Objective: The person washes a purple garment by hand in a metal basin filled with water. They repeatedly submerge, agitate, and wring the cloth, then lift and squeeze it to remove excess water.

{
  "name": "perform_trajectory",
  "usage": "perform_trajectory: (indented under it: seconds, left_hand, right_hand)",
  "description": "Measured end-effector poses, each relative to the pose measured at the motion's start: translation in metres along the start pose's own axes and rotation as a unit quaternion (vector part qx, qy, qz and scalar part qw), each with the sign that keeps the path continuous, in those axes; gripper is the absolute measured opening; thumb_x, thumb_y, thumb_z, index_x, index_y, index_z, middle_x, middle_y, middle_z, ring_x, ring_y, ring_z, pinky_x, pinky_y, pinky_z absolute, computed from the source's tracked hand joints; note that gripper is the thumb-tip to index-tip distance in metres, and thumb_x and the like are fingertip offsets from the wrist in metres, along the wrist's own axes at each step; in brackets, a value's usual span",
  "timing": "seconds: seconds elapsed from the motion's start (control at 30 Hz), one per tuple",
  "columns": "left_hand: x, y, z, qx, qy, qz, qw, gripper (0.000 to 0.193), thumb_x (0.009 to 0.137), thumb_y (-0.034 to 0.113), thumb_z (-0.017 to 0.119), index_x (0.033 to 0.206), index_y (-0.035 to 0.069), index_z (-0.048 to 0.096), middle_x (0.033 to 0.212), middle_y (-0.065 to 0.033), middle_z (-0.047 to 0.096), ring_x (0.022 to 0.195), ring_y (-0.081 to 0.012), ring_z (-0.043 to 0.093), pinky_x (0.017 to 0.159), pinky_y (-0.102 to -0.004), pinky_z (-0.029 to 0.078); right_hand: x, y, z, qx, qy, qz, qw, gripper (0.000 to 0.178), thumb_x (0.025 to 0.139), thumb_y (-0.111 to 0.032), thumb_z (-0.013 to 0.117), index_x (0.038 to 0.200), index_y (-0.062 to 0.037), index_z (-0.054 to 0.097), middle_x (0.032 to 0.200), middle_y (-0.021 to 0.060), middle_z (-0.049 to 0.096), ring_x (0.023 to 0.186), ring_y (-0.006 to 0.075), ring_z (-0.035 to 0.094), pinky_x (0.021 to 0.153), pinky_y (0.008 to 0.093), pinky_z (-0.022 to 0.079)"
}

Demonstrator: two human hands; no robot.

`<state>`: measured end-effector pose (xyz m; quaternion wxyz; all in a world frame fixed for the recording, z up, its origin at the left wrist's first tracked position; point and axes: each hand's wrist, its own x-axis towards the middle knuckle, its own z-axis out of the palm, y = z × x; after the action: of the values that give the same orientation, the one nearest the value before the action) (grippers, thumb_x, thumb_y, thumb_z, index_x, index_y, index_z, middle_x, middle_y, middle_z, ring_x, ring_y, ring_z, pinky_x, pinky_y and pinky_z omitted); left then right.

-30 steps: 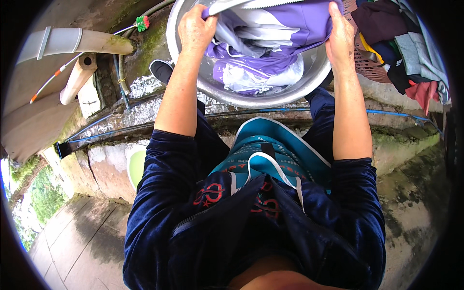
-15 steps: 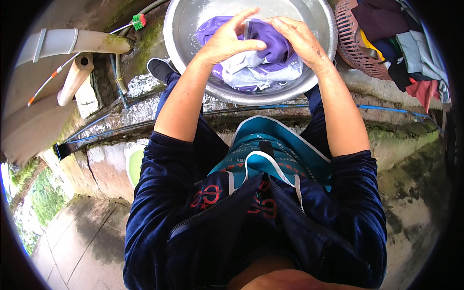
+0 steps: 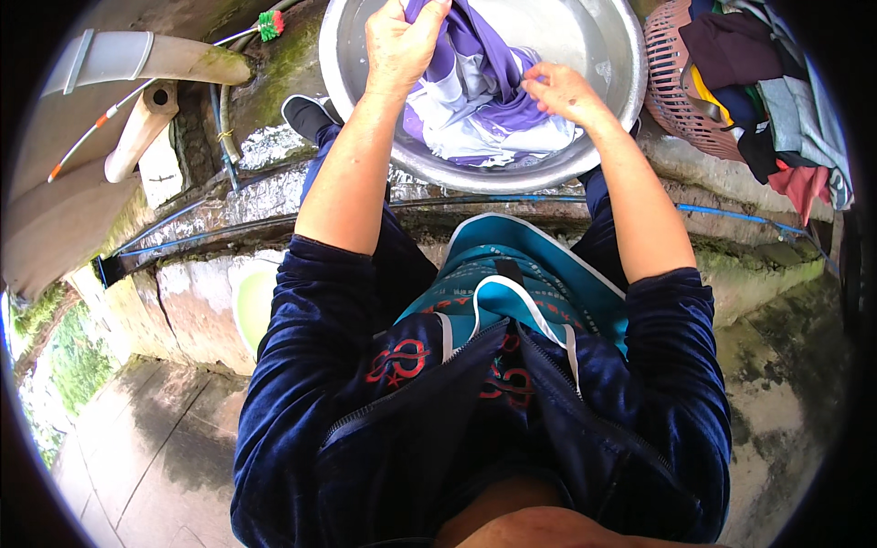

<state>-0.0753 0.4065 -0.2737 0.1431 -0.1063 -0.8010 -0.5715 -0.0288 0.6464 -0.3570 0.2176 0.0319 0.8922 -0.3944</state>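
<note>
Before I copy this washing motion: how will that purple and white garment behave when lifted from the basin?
Likely floppy: the purple and white garment hangs in folds from the left hand. Probably heavy and somewhat slippery, since it looks wet.

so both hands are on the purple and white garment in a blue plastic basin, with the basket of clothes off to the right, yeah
Not quite: the basin is shiny metal, not blue plastic, as the head view shows. The rest holds: the left hand and the right hand are on the purple and white garment, and the basket of clothes sits to the right.
</note>
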Motion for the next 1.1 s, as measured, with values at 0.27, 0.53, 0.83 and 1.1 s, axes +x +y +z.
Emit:
perform_trajectory:
  seconds: [0.27, 0.53, 0.83, 1.1]
  left_hand:
    - [0.006, 0.006, -0.012, -0.057, 0.105, 0.003, 0.993, 0.032, 0.086, 0.014, 0.064, 0.114, -0.002, 0.062, 0.100, -0.0133, 0.068, 0.093, -0.0222, 0.063, 0.085, -0.0317, 0.048]
    - [0.006, 0.009, -0.039, -0.043, 0.116, -0.052, 0.991, 0.031, 0.089, 0.010, 0.060, 0.116, -0.005, 0.059, 0.105, -0.0122, 0.067, 0.099, -0.0222, 0.062, 0.091, -0.0306, 0.045]
    - [0.025, -0.030, -0.048, -0.140, 0.213, -0.058, 0.965, 0.032, 0.089, 0.008, 0.061, 0.117, -0.006, 0.059, 0.107, -0.0130, 0.066, 0.099, -0.0185, 0.061, 0.090, -0.0288, 0.045]
    - [0.026, -0.045, -0.050, -0.106, 0.245, -0.034, 0.963, 0.034, 0.089, 0.012, 0.063, 0.118, -0.005, 0.060, 0.107, -0.0147, 0.067, 0.098, -0.0192, 0.063, 0.089, -0.0302, 0.047]
  right_hand:
    - [0.018, 0.030, 0.064, 0.032, -0.093, 0.222, 0.970, 0.080, 0.081, -0.067, 0.057, 0.084, 0.0132, 0.065, 0.075, 0.0224, 0.068, 0.065, 0.0256, 0.069, 0.058, 0.0338, 0.058]
    - [0.050, 0.055, 0.135, 0.144, 0.145, 0.322, 0.924, 0.084, 0.078, -0.061, 0.060, 0.119, 0.0115, 0.052, 0.093, 0.0244, 0.066, 0.067, 0.0328, 0.068, 0.057, 0.0388, 0.056]
    - [0.042, 0.074, 0.138, 0.728, 0.286, 0.215, 0.585, 0.038, 0.095, -0.018, 0.037, 0.129, -0.0048, 0.048, 0.129, 0.0122, 0.055, 0.118, 0.0299, 0.054, 0.101, 0.0512, 0.040]
    - [0.012, -0.003, 0.049, 0.663, 0.163, 0.080, 0.726, 0.035, 0.093, -0.026, 0.053, 0.115, -0.0001, 0.059, 0.115, 0.0146, 0.064, 0.107, 0.0262, 0.061, 0.097, 0.0394, 0.046]
